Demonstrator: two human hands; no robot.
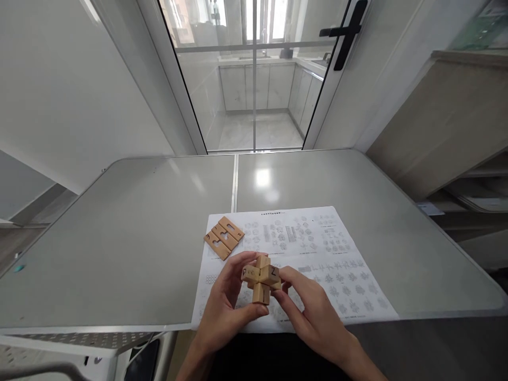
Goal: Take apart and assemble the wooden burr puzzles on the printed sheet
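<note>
Both hands at work above the tabletop point(159, 238), near the middle of its near edge. My left grip point(224, 309) is narrow, holding the wooden cross-shaped block point(261, 280) with the thumb at its lower end. My right grip point(313, 309) pinches the same block from the right (dark marks show on its ends). Below: a printed sheet point(357, 293), reaching the near edge. Three slotted wooden plates point(230, 242) lie farther from that edge, by the sheet's far left corner.
</note>
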